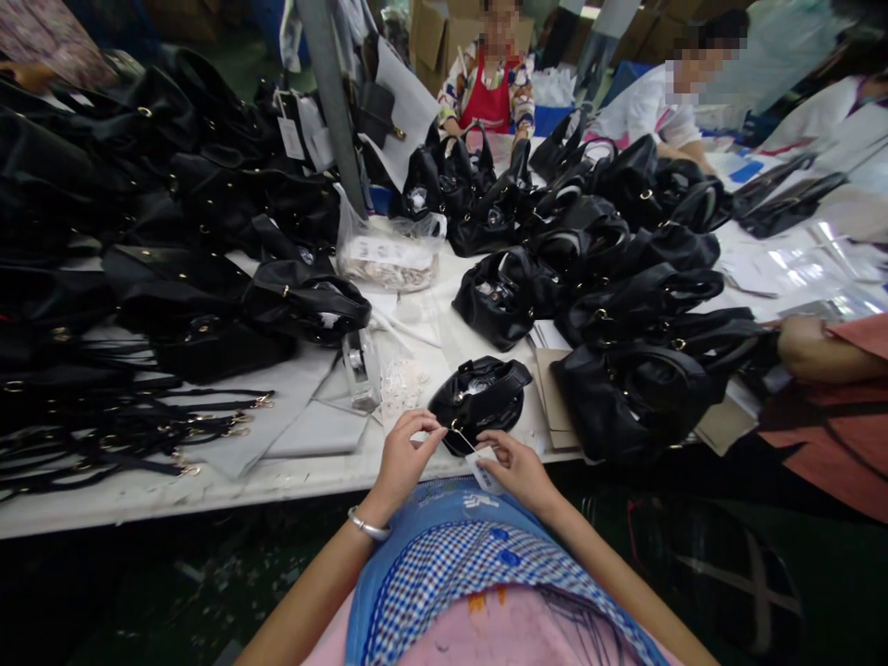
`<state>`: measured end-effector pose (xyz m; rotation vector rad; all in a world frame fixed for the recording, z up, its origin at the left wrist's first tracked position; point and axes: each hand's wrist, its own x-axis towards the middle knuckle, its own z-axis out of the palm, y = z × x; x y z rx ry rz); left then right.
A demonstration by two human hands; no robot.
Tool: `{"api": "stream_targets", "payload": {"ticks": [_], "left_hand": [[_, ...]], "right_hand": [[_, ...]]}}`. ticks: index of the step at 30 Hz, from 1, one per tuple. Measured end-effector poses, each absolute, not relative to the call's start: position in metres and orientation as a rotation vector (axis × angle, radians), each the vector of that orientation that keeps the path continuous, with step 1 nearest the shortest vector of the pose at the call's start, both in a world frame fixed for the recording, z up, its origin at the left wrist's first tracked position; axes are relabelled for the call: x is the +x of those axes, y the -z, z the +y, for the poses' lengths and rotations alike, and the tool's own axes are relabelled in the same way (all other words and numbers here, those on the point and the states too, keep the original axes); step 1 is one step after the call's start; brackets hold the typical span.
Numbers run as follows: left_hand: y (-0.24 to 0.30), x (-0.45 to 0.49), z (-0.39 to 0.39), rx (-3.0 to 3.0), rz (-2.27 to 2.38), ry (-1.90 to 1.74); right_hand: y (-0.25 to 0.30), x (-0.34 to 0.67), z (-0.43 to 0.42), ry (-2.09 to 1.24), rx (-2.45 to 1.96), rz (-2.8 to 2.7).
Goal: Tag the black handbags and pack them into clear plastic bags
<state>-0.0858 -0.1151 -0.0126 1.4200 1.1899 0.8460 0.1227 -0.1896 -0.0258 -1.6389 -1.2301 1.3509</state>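
Close to the table's front edge sits a small black handbag (pixel 480 396) with clear wrapping showing at its top. A white hang tag (pixel 486 470) on a thin white string hangs in front of it. My right hand (pixel 519 472) pinches the tag near the string. My left hand (pixel 408 455) is at the bag's lower left, thumb and forefinger pressed together at the other end of the string, by a small gold ring. What exactly those left fingertips grip is too small to see clearly.
Black handbags (pixel 610 398) crowd the right side, more bags (pixel 201 314) the left. Black straps with gold clasps (pixel 236 421) lie front left. A tape roll (pixel 359 370) and a plastic bag of tags (pixel 388 254) stand mid-table. A co-worker's arm (pixel 825 350) reaches in from the right.
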Motion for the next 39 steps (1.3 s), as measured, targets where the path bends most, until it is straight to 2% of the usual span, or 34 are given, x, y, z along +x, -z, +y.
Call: {"api": "stream_targets", "payload": {"ticks": [8,15,23,31,39], "left_hand": [[0.008,-0.064,-0.12,1.137,0.962,-0.696],[0.016,-0.062,-0.125,1.129,0.879,-0.608],[0.021,-0.064,-0.12,1.298,0.99,-0.57],[0.025,-0.065,-0.117,1.557,0.891,-0.515],[0.028,-0.069,-0.112,1.419,0.935,-0.475]], "right_hand": [[0.014,0.119,-0.194,-1.125,-1.794,-1.363],[0.003,0.117,-0.198,-1.447,-1.564,-1.406],[0.018,0.117,-0.194,-1.604,-1.497,-1.36],[0.019,0.117,-0.18,-1.781,-1.335,-1.475],[0.022,0.116,-0.175,-1.796,-1.353,-1.488]]}}
